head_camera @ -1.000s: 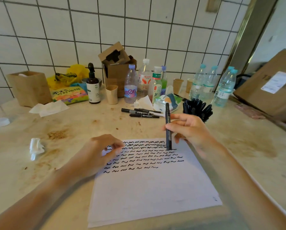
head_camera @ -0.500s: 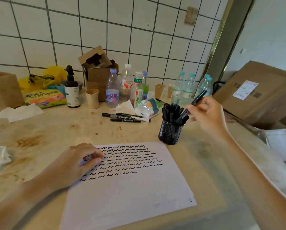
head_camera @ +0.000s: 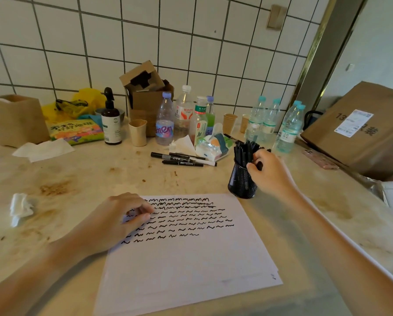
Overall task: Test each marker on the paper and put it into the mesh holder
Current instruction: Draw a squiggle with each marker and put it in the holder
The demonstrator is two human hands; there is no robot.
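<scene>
- The right hand (head_camera: 269, 173) is reaching over the black wire-mesh cylindrical holder (head_camera: 241, 182), its fingers (head_camera: 252, 165) curling round the upper ends of the black markers standing in the holder (head_camera: 245, 151).
- The mesh holder is standing upright on the stained beige stone bench (head_camera: 81, 179), just beyond the far right corner of the white sheet of paper (head_camera: 186, 263).
- The left hand (head_camera: 113, 221) is resting on the paper's far left corner, its fingers bending loosely and their tips touching the sheet; it is gripping nothing.
- The paper is lying flat near the front of the bench, carrying seven rows of short black wavy scribbles (head_camera: 184, 218) across its far part.
- Several loose black markers with white labels (head_camera: 183, 159) are lying on their sides on the bench beyond the paper, left of the holder and well apart from both hands.
- Behind those markers, clear plastic drink bottles (head_camera: 165, 120) and tan paper cups (head_camera: 137, 132) are standing along the white tiled wall (head_camera: 145, 42).
- A dark pump bottle (head_camera: 110, 120) is standing left of the cups, with a brown cardboard box with a torn-open top (head_camera: 145, 92) behind.
- A crumpled white tissue (head_camera: 20, 207) is lying on the bench, left of the left hand.
- A large brown cardboard carton with a white shipping label (head_camera: 359, 131) is sitting at the far right.
</scene>
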